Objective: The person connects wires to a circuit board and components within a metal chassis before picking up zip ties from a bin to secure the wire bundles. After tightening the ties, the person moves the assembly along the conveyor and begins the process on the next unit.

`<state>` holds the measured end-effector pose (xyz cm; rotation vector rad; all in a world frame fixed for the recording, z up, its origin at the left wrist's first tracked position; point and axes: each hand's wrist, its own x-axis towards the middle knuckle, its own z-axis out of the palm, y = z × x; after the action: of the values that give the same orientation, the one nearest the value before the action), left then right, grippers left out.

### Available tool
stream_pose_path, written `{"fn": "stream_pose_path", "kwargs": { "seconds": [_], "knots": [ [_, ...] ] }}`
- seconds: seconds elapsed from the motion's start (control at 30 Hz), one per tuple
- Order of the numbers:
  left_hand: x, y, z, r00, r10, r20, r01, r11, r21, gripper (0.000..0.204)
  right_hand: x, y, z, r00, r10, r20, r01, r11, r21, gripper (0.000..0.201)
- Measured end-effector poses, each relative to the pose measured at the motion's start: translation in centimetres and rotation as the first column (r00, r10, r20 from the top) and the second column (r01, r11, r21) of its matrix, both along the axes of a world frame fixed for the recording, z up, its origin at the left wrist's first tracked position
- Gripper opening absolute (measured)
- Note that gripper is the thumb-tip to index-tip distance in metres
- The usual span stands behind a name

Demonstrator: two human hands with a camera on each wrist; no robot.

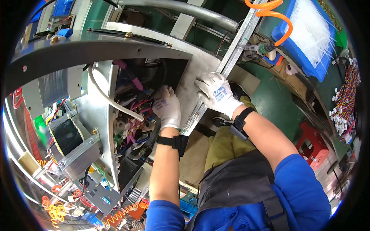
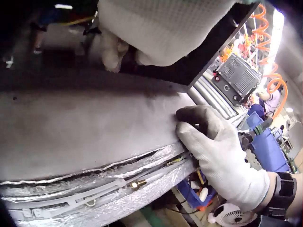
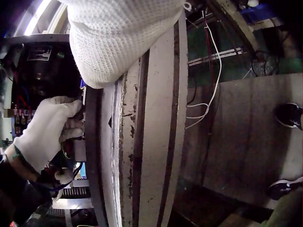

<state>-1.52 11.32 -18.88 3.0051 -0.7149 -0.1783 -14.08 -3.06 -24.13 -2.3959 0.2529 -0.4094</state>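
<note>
My left hand (image 1: pixel 167 107), in a white work glove, reaches inside a cabinet of dark metal, beside bundled wires (image 1: pixel 135 129) and a pink-sleeved cable (image 1: pixel 133 79). In the right wrist view, the left hand (image 3: pixel 45 127) has bent fingers close to the inner side wall (image 3: pixel 94 156). Whether those fingers hold anything, I cannot tell. My right hand (image 1: pixel 217 92), gloved too, rests with loosely bent fingers on a bare metal plate (image 1: pixel 192 82) beside the cabinet. In the left wrist view, a gap shows between thumb and forefinger of the right hand (image 2: pixel 222 156).
A transformer (image 1: pixel 67 136) and a white cable (image 1: pixel 111 102) sit at the cabinet's left. An orange coiled hose (image 1: pixel 285 29) hangs at upper right, near a blue tray (image 1: pixel 322 71) of white ties. A red stool (image 1: pixel 314 148) stands on the floor.
</note>
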Motion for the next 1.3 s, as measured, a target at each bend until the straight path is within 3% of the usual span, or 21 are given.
{"fn": "stream_pose_path", "kwargs": {
  "seconds": [0.03,0.13,0.37,0.43,0.53,0.6,0.67,0.7,0.73,0.8,0.83,0.93,1.0,1.07,1.17,1.27,1.3],
  "knots": [
    [0.0,-0.3,0.4,0.989,0.077,-0.127,-0.068,0.995,0.072,0.023,-0.1,0.2,0.1,1.0,0.008,-0.002,-0.008,1.0,-0.001,0.035],
    [-0.2,0.6,-0.5,1.0,0.02,0.007,-0.02,1.0,-0.015,0.021,0.0,-0.3,0.3,1.0,0.019,-0.021,-0.019,1.0,-0.001,0.038],
    [0.4,1.1,-1.7,1.0,-0.004,0.002,0.004,0.998,-0.06,0.022,-0.1,-0.5,0.3,0.997,0.066,-0.029,-0.065,0.996,0.061,0.042],
    [0.7,-0.4,-0.3,0.99,-0.012,-0.14,0.035,0.986,0.165,0.033,-0.1,-0.5,0.8,0.997,0.049,-0.056,-0.044,0.995,0.086,0.043],
    [0.7,-1.2,-0.2,0.987,0.031,-0.16,0.004,0.977,0.211,0.036,-0.1,-0.8,1.6,0.995,0.065,-0.078,-0.06,0.997,0.056,0.044],
    [0.4,0.5,-2.0,0.999,-0.017,-0.033,0.02,0.994,0.103,0.037,-0.1,-1.3,2.4,0.991,0.09,-0.097,-0.087,0.996,0.031,0.041],
    [-0.1,0.7,-1.4,0.997,0.016,-0.08,-0.015,1.0,0.018,0.037,0.2,-1.8,4.0,0.966,0.122,-0.228,-0.085,0.983,0.163,0.038],
    [-0.4,0.5,-1.0,0.993,0.074,-0.087,-0.072,0.997,0.028,0.035,0.7,-2.6,5.6,0.905,0.163,-0.394,-0.01,0.931,0.364,0.036],
    [-0.4,0.4,-0.8,0.993,0.08,-0.082,-0.08,0.997,0.003,0.035,1.2,-2.5,6.1,0.906,0.161,-0.391,-0.02,0.94,0.341,0.036],
    [-0.3,0.6,-1.6,0.994,0.091,-0.052,-0.093,0.995,-0.03,0.035,1.4,-1.9,6.7,0.931,0.114,-0.346,0.118,0.803,0.584,0.035],
    [0.0,1.3,-3.3,0.997,0.061,0.039,-0.057,0.992,-0.109,0.033,1.8,-1.7,6.9,0.915,0.132,-0.381,0.131,0.796,0.591,0.035],
    [0.2,1.6,-3.8,0.996,0.027,0.086,-0.01,0.982,-0.19,0.023,2.2,-0.1,5.5,0.899,0.132,-0.417,0.179,0.759,0.626,0.038],
    [0.0,1.9,-3.8,0.995,0.009,0.097,0.007,0.986,-0.164,0.021,2.4,0.0,5.0,0.849,0.07,-0.524,0.18,0.894,0.411,0.038],
    [-0.2,2.1,-3.8,0.995,0.052,0.086,-0.029,0.967,-0.251,0.02,2.2,0.3,4.8,0.919,0.045,-0.391,0.15,0.878,0.454,0.037],
    [-0.5,1.8,-3.5,0.997,0.066,0.05,-0.052,0.969,-0.24,0.02,2.1,0.0,4.2,0.885,0.097,-0.455,0.135,0.883,0.451,0.037],
    [-0.7,1.9,-3.1,0.993,0.103,0.052,-0.089,0.97,-0.228,0.022,1.7,0.5,2.9,0.926,0.112,-0.361,0.065,0.894,0.444,0.042],
    [-0.7,2.4,-3.0,0.995,0.099,-0.012,-0.099,0.97,-0.222,0.023,1.6,0.5,3.3,0.9,0.128,-0.416,0.139,0.82,0.555,0.045]
  ]
}}
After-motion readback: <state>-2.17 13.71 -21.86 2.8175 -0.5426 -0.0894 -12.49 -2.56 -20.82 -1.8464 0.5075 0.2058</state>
